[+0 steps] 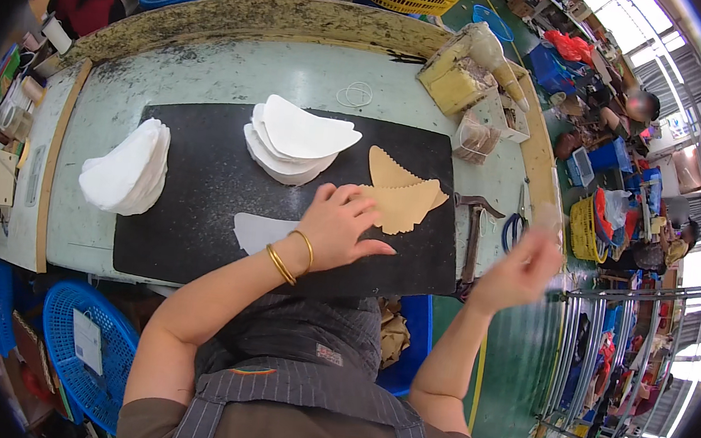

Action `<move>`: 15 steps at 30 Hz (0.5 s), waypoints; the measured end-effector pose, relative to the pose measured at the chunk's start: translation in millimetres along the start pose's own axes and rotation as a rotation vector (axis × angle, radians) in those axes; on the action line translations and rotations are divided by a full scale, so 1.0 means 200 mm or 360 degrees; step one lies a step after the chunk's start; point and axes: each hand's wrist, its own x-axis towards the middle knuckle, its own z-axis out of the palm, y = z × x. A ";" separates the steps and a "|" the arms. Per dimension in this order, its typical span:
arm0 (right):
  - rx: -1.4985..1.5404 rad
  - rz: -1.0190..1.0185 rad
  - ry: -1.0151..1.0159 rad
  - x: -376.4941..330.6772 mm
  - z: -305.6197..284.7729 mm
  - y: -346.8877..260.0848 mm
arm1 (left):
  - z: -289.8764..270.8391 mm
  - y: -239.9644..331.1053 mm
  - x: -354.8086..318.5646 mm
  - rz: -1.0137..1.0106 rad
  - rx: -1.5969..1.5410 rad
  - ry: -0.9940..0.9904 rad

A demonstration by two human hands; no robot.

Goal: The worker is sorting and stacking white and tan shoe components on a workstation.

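From the head view, the left hand [340, 222] is lying flat, fingers spread, touching a tan scalloped piece [402, 200] on the black mat [195, 180]. The right hand [522, 263] is hovering blurred off the surface's [214, 65] edge, its grip unclear; white stacks [295, 139] and a hammer [473, 230] are sitting nearby.

Two gold bangles [289, 255], dark striped apron [304, 365], brown short-sleeved shirt [265, 437]
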 end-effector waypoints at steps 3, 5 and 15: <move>-0.0595 -0.1524 -0.1261 -0.30 -0.02 0.06 | -0.10 0.16 0.01 -0.0347 -0.0937 0.0232; -0.0436 -0.1244 -0.1466 -0.43 -0.02 -0.04 | -0.15 0.20 -0.04 -0.1028 -0.1990 0.0310; -0.0130 -0.0331 -0.1791 -0.45 -0.04 -0.17 | -0.20 0.17 -0.20 -0.1129 -0.2390 0.0199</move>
